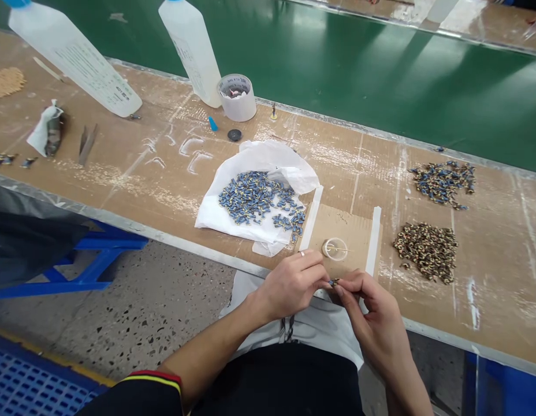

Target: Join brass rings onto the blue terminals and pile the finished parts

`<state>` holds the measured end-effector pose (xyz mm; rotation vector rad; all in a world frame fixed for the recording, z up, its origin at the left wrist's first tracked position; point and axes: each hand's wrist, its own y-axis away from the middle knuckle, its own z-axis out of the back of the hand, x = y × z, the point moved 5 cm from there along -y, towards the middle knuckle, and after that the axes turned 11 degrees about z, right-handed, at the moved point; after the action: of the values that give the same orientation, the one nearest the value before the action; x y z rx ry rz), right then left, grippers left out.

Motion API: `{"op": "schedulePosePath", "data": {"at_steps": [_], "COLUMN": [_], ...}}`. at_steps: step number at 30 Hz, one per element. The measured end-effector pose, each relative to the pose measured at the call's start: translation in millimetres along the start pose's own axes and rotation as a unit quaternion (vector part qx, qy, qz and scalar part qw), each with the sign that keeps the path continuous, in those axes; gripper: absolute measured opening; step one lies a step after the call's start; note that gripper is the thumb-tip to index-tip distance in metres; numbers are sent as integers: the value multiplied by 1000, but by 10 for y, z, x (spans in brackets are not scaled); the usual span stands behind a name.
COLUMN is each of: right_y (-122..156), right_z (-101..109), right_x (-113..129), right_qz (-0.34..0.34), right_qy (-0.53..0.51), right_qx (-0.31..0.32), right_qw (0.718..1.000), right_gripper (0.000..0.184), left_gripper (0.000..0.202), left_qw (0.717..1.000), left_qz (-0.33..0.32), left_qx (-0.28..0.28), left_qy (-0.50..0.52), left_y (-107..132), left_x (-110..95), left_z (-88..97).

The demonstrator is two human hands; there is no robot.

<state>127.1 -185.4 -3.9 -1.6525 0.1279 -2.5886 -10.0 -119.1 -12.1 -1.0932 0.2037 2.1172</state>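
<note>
At the table's front edge my left hand (295, 283) and my right hand (374, 309) meet fingertip to fingertip. Between them they pinch a small blue part with a dark gold end (333, 282); whether it is one part or two joined cannot be made out. Just beyond the fingers stands a small clear cup (329, 247) with a thin stick (342, 249) across it. A pile of blue-and-yellow parts (246, 196) lies on white paper (212, 209) to the left. To the right are a pile of dark gold ring-like parts (428, 252) and a pile of blue-and-gold parts (445, 183).
Two large white bottles (192, 55) stand along the back, beside a tape roll (237, 107) with scraps inside. A blue cone cap (213, 123), a black disc (234, 135) and tweezers (88, 144) lie on the cardboard-covered table (164, 190). A green belt surface (337, 75) runs behind.
</note>
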Motion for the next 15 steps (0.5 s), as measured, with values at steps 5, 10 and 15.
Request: {"op": "schedulePosePath", "data": {"at_steps": [5,10,15], "right_y": [3,-18,-21], "right_z": [-55,-68,-116], "right_x": [27,19,3], "right_qz": [4,1,-11], "right_qy": [11,13,13], "right_qx": [8,52,59], "right_qw": [1000,999,998], "right_gripper": [13,15,19], "left_gripper": [17,15,16], "left_qw": [1000,999,998], "left_qz": [-6,-31,-9], "left_qx": [10,23,53], "left_qy": [3,10,17], "left_y": [9,25,32], "left_x": [20,25,44], "left_z": [15,47,48]}}
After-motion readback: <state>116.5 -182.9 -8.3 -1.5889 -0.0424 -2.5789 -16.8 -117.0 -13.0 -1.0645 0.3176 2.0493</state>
